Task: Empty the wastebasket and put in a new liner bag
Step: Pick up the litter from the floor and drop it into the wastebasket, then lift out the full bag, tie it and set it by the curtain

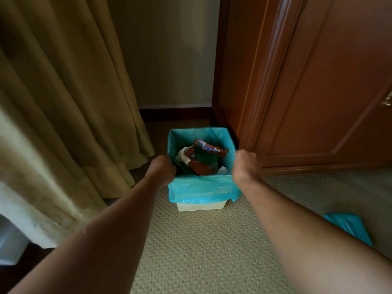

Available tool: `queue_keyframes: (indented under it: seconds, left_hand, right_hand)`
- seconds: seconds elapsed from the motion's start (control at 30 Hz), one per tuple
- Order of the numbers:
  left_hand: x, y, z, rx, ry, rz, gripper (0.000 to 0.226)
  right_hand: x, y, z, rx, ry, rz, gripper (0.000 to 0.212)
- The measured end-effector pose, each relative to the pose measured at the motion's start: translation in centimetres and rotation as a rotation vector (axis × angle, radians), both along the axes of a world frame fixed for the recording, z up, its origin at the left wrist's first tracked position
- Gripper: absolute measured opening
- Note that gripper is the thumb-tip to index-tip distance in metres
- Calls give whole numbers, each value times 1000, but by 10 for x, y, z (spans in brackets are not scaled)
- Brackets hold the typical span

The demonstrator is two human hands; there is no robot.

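A small cream square wastebasket [200,206] stands on the carpet in a corner, lined with a turquoise liner bag [201,188] folded over its rim. Crumpled wrappers and paper trash [201,159] lie inside. My left hand [163,168] is closed on the bag at the basket's left rim. My right hand [246,164] is closed on the bag at the right rim. A second turquoise bag [350,229] lies on the carpet at the right, partly hidden behind my right forearm.
Tan curtains [63,102] hang close on the left. A reddish wooden cabinet [307,81] with a brass handle [388,100] stands on the right. A beige wall and dark baseboard [176,112] lie behind the basket. Patterned carpet [201,251] covers the floor.
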State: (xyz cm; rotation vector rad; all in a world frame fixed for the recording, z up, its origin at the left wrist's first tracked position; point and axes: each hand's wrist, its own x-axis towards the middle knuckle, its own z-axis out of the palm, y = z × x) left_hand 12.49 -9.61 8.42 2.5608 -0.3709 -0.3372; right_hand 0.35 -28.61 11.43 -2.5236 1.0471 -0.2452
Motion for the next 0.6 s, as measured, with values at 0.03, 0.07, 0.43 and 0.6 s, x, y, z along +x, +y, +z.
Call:
queue_keyframes:
  seconds: [0.03,0.07,0.43,0.6]
  left_hand:
    - [-3,2,0,-29,20,13,19]
    - [-5,5,-1,-74,38,29,18]
    - [-83,54,-4,-236,95,86,28]
    - [-123,68,1,-274,149,103,39]
  right_hand:
    - [-4,1,-1,18,-6,-2,39]
    - [-9,3,-2,31,-18,-2,41]
    - [-73,35,0,423,-123,-133,28]
    - [-112,50,-1,443,-105,-134,26]
